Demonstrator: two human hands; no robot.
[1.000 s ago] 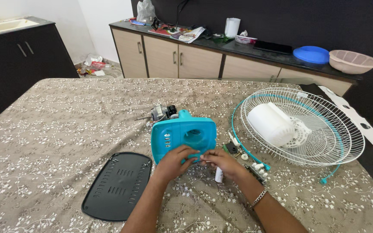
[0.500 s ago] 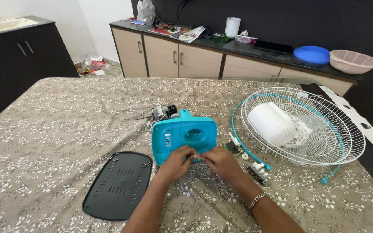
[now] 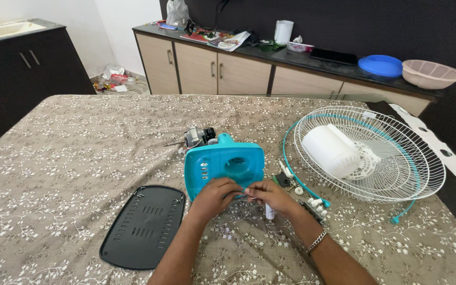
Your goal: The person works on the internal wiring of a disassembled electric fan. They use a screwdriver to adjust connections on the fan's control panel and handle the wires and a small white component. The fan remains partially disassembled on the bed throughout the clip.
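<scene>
A teal fan housing (image 3: 222,166) stands on the patterned tablecloth (image 3: 80,153), with a small metal motor (image 3: 198,136) behind it. My left hand (image 3: 213,198) and my right hand (image 3: 273,196) meet at the housing's lower front edge. Their fingertips pinch a small pale piece (image 3: 244,196) between them; what it is I cannot tell. A short white cylinder (image 3: 269,212) pokes out beneath my right hand, touching the cloth.
A black oval base plate (image 3: 142,227) lies to the left of my arms. At the right sit a white wire fan grille (image 3: 391,158) with a white cover (image 3: 329,150) on it and several small loose parts (image 3: 312,203). Cabinets with a cluttered counter (image 3: 291,58) stand behind.
My right hand has moved left from the white cylinder to meet my left hand at the housing's edge. The cylinder now sits lower, under the right hand.
</scene>
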